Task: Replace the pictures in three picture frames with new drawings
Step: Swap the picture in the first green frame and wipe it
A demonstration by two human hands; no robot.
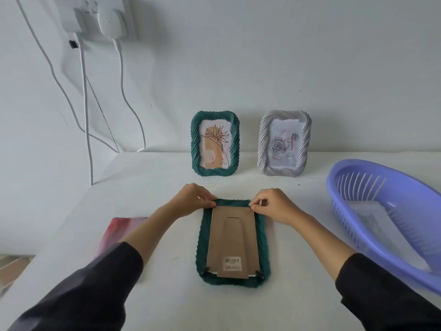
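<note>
A dark green picture frame [202,256] lies face down on the white table [167,295], its brown cardboard backing [232,237] up, with a barcode label near the close end. My left hand [191,199] pinches the frame's far left corner. My right hand [272,204] pinches the far right corner, at the backing's top edge. Two more frames stand upright against the wall: a green frame [215,143] holding a line drawing of a flower, and a grey frame [284,143] holding a rose drawing.
A lilac plastic basket [358,170] sits at the right with a sheet of paper [368,215] inside. A pink and red picture [119,229] lies at the left under my forearm. White cables [86,130] hang from wall plugs at the far left.
</note>
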